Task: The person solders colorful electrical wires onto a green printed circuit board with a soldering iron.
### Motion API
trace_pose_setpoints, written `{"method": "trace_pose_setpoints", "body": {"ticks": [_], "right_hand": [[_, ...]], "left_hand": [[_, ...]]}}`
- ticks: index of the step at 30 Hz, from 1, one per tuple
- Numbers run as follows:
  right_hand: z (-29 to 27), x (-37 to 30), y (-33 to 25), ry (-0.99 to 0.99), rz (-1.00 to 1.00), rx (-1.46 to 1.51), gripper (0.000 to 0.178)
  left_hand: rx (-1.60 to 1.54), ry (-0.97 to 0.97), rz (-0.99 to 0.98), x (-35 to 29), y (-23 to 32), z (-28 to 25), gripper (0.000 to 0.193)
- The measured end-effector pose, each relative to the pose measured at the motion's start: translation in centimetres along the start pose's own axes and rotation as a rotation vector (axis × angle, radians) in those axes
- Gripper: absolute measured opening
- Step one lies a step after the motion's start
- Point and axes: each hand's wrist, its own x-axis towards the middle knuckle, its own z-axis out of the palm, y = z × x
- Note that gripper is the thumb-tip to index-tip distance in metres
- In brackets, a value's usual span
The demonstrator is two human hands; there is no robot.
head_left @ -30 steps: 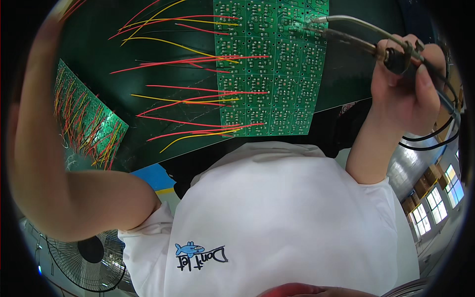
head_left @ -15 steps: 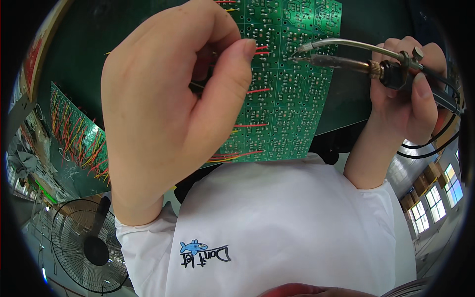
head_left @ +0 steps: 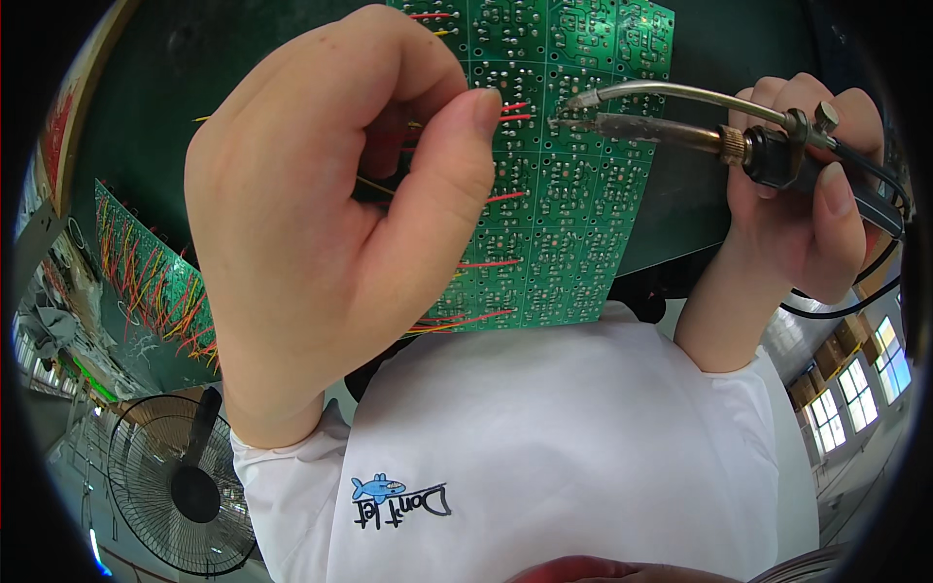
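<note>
A large green circuit board (head_left: 583, 209), divided into repeated sections with solder points, lies in front of me. My left hand (head_left: 340, 194) is over its left side, thumb and forefinger pinched on thin red wires (head_left: 515, 112) whose ends stick out past the thumb onto the board. The other fingertips are hidden behind the hand. My right hand (head_left: 807, 185) is closed around a soldering iron (head_left: 671, 133) with a curved metal feed tube (head_left: 671, 89) clamped above it. The iron's tip is over the board, just right of the wire ends.
A second green board (head_left: 155, 267) with many red and yellow wires lies at the left on the dark green table (head_left: 705, 185). A black fan (head_left: 194, 486) stands at lower left. Black cables (head_left: 836, 309) trail from the iron at right. More wires lie along the board's left side.
The iron tip and feed tube have shifted left, closer to the pinched wire ends. My left hand keeps its pinch. The board appears slightly lower in view.
</note>
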Motion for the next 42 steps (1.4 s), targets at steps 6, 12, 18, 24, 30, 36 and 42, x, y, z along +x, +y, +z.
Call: {"method": "trace_pose_setpoints", "body": {"ticks": [6,12,18,24,30,36,42], "right_hand": [[0.5,0.2,-0.3,-0.016,-0.002,-0.059,0.022],[0.9,0.3,-0.4,-0.029,0.000,-0.097,0.025],[0.7,0.4,-0.2,-0.049,-0.034,-0.138,0.028],[0.8,0.5,-0.4,-0.061,-0.009,-0.164,0.027],[1.0,0.3,-0.5,-0.038,-0.015,-0.149,0.026],[0.1,0.2,-0.4,-0.018,-0.014,0.066,0.025],[0.2,0.3,-0.7,0.062,0.027,0.082,0.024]], "left_hand": [[0.222,-0.120,0.053,1.1,1.9,-1.2,0.014],[0.112,-0.034,0.119,0.7,0.9,-0.9,0.015],[0.094,0.001,0.178,0.5,-0.2,-0.6,0.015],[0.115,0.000,0.167,0.5,0.0,-0.6,0.015],[0.135,-0.027,0.126,0.6,0.6,-0.8,0.015],[0.129,-0.001,0.186,0.5,0.0,-0.9,0.015],[0.129,-0.030,0.154,0.7,1.7,-0.8,0.015]]}}
